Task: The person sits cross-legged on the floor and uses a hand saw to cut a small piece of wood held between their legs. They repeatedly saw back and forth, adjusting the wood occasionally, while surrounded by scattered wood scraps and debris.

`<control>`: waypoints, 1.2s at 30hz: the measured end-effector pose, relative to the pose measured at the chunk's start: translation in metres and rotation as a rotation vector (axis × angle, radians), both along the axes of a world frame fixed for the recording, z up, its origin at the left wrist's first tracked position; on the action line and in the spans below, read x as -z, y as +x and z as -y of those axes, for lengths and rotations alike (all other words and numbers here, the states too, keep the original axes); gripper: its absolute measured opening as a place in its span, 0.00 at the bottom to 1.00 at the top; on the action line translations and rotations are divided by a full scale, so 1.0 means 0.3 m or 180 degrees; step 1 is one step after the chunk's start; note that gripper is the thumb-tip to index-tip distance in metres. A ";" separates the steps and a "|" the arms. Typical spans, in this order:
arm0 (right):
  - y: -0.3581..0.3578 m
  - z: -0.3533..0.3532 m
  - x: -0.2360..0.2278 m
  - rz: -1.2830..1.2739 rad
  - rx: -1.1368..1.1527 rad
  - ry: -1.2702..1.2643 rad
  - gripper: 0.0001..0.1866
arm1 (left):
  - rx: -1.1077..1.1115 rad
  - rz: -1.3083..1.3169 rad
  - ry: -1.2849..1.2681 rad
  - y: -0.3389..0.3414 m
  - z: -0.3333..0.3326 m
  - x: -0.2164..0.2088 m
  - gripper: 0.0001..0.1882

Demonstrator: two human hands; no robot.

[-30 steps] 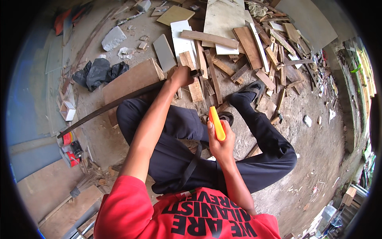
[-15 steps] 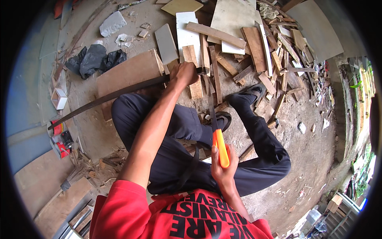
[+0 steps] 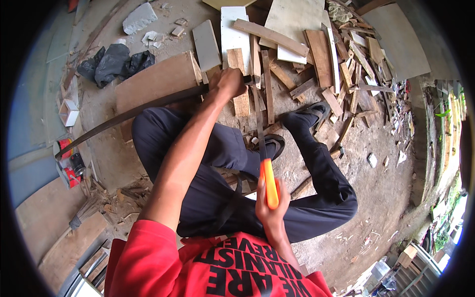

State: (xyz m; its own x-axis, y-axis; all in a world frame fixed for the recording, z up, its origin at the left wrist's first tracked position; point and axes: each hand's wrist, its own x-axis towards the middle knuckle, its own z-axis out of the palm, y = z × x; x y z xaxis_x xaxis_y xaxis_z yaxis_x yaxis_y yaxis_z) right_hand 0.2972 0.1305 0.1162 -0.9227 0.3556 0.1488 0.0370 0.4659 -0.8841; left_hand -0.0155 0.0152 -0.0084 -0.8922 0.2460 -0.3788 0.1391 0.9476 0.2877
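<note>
**Seated worker, saw on long dark strip**

While the long dark strip (image 3: pixel 133 111) runs leftward from it, the left hand (image 3: pixel 228 81) grips the strip's end. The right hand (image 3: pixel 269 210) clenches the saw's orange handle (image 3: pixel 269 183), blade reaching toward the left hand.

A long dark metal strip (image 3: pixel 133 111) is looking dull and matt. The saw's handle (image 3: pixel 269 183) is showing glossy orange plastic, its blade (image 3: pixel 260 123) thin dark metal. Wood offcuts (image 3: pixel 316 54) are lying rough and unfinished on a dusty, gritty concrete floor (image 3: pixel 381 193).
</note>
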 end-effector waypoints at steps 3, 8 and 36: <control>0.091 -0.027 -0.012 0.0297 -0.0036 -0.0024 0.10 | 0.0146 -0.0128 0.0024 0.001 0.006 0.040 0.08; -0.189 -0.024 0.031 0.0058 -0.0002 -0.0209 0.08 | 0.0483 -0.0274 -0.0137 0.034 -0.018 -0.071 0.08; 0.063 -0.052 0.075 0.0191 -0.0070 0.0008 0.08 | 0.0095 -0.0192 -0.0061 0.015 -0.009 0.021 0.10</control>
State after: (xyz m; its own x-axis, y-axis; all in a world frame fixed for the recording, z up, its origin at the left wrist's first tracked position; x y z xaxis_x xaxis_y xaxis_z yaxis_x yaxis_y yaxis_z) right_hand 0.3161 0.1461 0.0938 -0.9376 0.3349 0.0938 0.0796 0.4693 -0.8795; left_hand -0.0110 0.0178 -0.0147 -0.9060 0.2661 -0.3293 0.1840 0.9480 0.2598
